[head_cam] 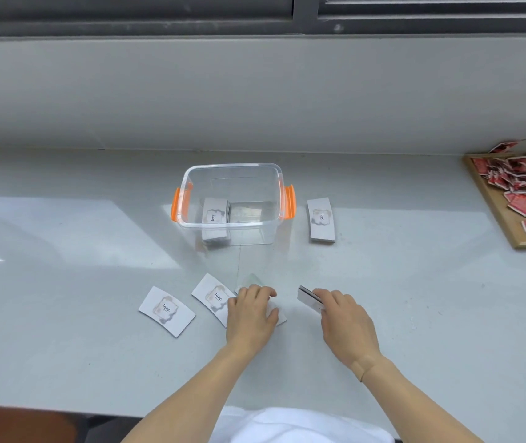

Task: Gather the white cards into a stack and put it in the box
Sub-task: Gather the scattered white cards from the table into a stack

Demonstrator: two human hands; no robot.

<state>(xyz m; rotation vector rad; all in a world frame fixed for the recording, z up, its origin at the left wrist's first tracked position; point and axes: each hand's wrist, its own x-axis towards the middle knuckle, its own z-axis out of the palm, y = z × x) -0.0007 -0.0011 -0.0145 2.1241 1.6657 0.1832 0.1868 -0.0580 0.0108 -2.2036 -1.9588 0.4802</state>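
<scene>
White cards lay scattered around the clear box (232, 203): one stack (214, 219) already sat inside it, another stack (321, 220) lay just right of it, and two loose cards (167, 311) (212, 295) lay well in front. The left hand (250, 310) pressed flat, fingers spread, on a card (277, 314) beside those. The right hand (343, 318) pinched a thin stack (309, 298) on edge, in front of the box. A wooden tray (491, 206) of red cards (522, 204) sat far right of the box.
</scene>
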